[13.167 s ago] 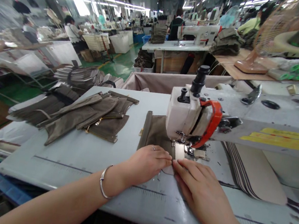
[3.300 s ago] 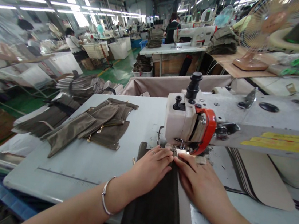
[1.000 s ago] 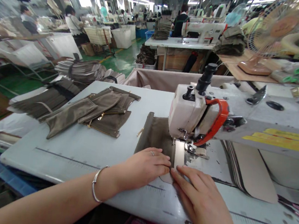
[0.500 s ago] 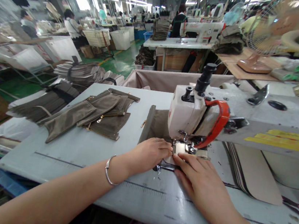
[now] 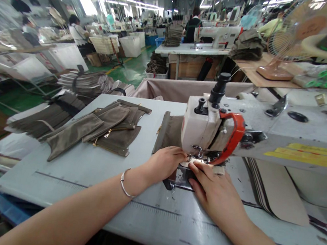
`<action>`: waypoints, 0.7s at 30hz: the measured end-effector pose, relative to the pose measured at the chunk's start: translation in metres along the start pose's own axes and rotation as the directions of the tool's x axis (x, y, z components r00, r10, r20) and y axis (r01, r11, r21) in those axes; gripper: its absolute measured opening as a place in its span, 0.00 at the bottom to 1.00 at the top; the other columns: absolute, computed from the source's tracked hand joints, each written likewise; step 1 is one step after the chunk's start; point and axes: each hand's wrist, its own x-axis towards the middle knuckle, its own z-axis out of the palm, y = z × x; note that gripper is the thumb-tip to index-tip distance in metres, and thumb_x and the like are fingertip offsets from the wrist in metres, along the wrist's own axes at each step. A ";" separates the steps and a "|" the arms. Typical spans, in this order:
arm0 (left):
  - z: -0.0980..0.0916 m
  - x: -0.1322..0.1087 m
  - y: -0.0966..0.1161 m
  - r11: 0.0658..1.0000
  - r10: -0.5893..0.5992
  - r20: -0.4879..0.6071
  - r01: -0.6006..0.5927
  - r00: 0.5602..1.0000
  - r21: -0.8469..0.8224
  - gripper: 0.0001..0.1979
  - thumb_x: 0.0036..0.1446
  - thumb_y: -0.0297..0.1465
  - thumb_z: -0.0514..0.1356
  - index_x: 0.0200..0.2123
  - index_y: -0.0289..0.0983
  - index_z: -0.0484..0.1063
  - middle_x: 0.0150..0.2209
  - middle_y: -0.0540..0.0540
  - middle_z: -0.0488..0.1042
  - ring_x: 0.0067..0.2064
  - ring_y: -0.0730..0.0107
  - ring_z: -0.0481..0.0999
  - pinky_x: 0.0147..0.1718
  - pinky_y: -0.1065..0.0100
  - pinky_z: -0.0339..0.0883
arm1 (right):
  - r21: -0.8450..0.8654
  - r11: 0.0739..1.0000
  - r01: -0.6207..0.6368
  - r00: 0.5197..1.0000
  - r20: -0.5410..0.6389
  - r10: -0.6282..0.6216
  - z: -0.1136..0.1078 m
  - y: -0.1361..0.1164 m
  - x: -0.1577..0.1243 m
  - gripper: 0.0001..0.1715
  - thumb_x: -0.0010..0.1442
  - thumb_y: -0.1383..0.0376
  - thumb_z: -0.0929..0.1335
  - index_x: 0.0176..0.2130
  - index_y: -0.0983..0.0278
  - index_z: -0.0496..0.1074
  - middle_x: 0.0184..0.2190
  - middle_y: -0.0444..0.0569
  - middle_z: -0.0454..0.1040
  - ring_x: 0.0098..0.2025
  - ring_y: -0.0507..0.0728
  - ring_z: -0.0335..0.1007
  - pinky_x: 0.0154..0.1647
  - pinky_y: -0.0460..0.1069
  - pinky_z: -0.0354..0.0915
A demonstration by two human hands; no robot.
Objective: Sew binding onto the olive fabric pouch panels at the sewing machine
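Note:
An olive-brown fabric piece (image 5: 172, 129) with a zipper pull at its left edge lies under the head of a sewing machine (image 5: 198, 123). My left hand (image 5: 168, 162) has its fingers closed together on the near end of this piece, left of the presser foot. Close to the needle, my right hand (image 5: 217, 186) presses its fingertips on the piece's pale near edge, thumb below and apart. The machine partly hides the piece, and fingertips cover its near edge. In front of the foot shows the dark metal bed plate (image 5: 182, 178).
Zippered olive fabric pieces (image 5: 111, 125) lie overlapped on the table's left. Pale, rounded panels (image 5: 282, 192) are stacked right, under the machine arm. Strapped fabric bundles (image 5: 53, 114) stand beyond the left edge. A fan (image 5: 298, 32) stands back right; people work farther off.
The piece's pale near edge has shifted away from me under the foot, baring more of the bed plate. Both hands have moved slightly forward with it. The view has shifted a little.

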 end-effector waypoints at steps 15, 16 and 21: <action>0.002 -0.005 0.001 1.000 0.025 0.016 -0.025 1.000 -0.016 0.11 0.63 0.22 0.54 0.46 0.35 0.73 0.47 0.45 0.77 0.52 0.67 0.74 0.55 0.63 0.68 | 0.060 0.998 -0.016 0.999 -0.040 0.018 0.001 -0.007 0.001 0.22 0.67 0.62 0.62 0.58 0.63 0.66 0.54 0.53 0.70 0.48 0.63 0.67 0.48 0.60 0.62; 0.003 -0.006 0.001 1.000 0.024 0.008 -0.024 1.000 -0.020 0.11 0.63 0.23 0.54 0.46 0.36 0.73 0.48 0.45 0.77 0.52 0.67 0.74 0.55 0.64 0.68 | 0.062 0.998 -0.013 0.999 -0.046 0.016 0.001 -0.008 0.001 0.22 0.67 0.62 0.63 0.58 0.63 0.66 0.54 0.53 0.70 0.47 0.63 0.67 0.47 0.60 0.63; 0.010 -0.010 -0.005 1.000 -0.004 -0.028 0.003 1.000 -0.029 0.13 0.65 0.24 0.53 0.48 0.38 0.73 0.49 0.46 0.76 0.53 0.68 0.73 0.55 0.64 0.68 | 0.093 0.995 0.020 0.997 -0.070 -0.014 -0.011 -0.007 -0.008 0.17 0.67 0.63 0.63 0.53 0.62 0.70 0.51 0.50 0.73 0.49 0.59 0.68 0.50 0.57 0.64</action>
